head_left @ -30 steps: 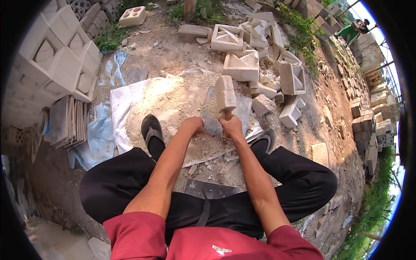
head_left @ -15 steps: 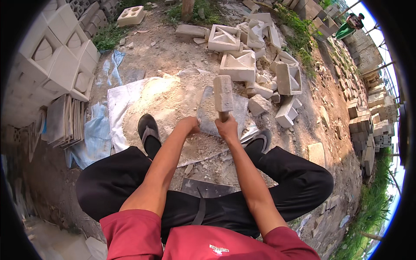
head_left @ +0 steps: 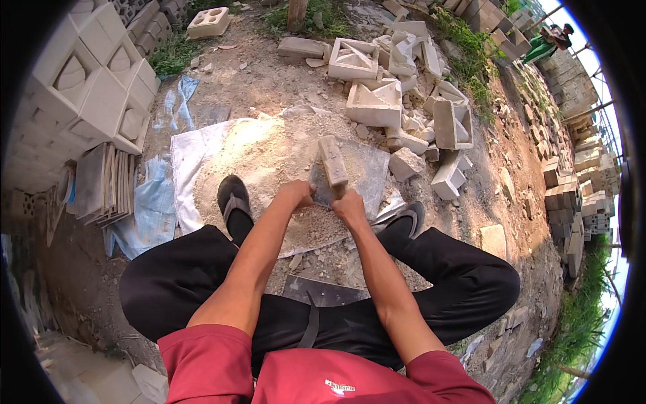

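Right hand (head_left: 349,206) gripped the mallet (head_left: 332,161), lower end hidden, over the grey plate (head_left: 370,165), contact unclear; left hand (head_left: 295,194), fingertips obscured, grip undeterminable, was at its left edge, open room over the white sheet (head_left: 190,159).

Mallet (head_left: 333,161): oblong head, pale, dust-coated, overlapping plate in view. Plate (head_left: 369,168): flat, grey, dusty, lying beside pale granules (head_left: 262,151).

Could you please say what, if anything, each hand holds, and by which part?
The right hand holds a pale, dusty, block-headed mallet by its handle. Whether the left hand, near the flat grey sheet, holds anything cannot be told.
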The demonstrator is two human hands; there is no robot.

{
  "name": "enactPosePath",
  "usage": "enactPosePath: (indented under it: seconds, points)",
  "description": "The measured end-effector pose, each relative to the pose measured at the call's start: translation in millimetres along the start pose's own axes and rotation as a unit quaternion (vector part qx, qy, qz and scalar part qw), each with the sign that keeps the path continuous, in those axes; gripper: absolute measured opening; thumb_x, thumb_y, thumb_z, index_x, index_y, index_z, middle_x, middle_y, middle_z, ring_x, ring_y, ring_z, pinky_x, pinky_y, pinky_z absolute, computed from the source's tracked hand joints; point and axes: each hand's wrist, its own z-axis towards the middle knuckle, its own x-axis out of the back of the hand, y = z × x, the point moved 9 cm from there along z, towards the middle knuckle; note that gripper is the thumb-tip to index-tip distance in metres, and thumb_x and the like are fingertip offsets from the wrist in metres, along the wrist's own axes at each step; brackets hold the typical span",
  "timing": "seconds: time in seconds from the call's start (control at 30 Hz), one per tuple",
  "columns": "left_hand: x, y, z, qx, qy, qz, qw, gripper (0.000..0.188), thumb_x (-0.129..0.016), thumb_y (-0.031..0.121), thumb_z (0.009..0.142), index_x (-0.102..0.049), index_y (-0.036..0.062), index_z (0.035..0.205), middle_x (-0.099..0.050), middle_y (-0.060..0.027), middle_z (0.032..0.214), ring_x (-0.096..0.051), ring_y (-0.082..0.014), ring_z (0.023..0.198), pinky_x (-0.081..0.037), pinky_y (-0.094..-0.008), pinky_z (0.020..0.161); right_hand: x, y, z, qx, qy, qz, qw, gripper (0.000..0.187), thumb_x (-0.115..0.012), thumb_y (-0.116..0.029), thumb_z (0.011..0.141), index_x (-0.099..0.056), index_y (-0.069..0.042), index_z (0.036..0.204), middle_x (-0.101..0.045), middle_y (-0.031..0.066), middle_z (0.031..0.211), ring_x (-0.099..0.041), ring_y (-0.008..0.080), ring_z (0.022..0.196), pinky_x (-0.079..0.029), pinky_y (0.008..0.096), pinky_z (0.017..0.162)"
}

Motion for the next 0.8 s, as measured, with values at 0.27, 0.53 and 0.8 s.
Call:
enactPosePath:
  seconds: [0.27,0.53,0.8]
  points:
    - [3,5,-7,0.017,-0.028,0.022,0.999,0.030,-0.059,0.019,0.078,-0.067,0.0077,0.105,-0.070,-0.0146,0.082,-0.069,-0.0273,0.068,-0.056,-0.0388,0.059,23,-43,12,0.007,-0.028,0.092,0.995,0.044,-0.069,-0.023,0.066,-0.065,0.011,0.093,-0.064,0.0341,0.093,-0.065,0.0432,0.093,-0.053,0.0449,0.080]
    - [4,2,4,-0.027,-0.002,0.029,0.999,0.035,-0.062,0.024,0.075,-0.067,0.0078,0.106,-0.070,-0.0158,0.087,-0.070,-0.0299,0.077,-0.056,-0.0391,0.068,1,-24,24,0.022,-0.065,0.013,0.998,0.037,-0.067,-0.027,0.071,-0.064,0.009,0.080,-0.067,0.0291,0.084,-0.068,0.0396,0.088,-0.054,0.0437,0.074]
    - [2,-7,-11,0.035,-0.024,-0.090,0.995,0.042,-0.063,0.022,0.076,-0.064,0.0111,0.117,-0.069,-0.0185,0.082,-0.069,-0.0301,0.070,-0.055,-0.0399,0.062,11,-36,-2,0.058,0.023,0.109,0.992,0.049,-0.070,-0.024,0.067,-0.063,0.006,0.106,-0.064,0.0327,0.096,-0.064,0.0424,0.098,-0.051,0.0445,0.083]
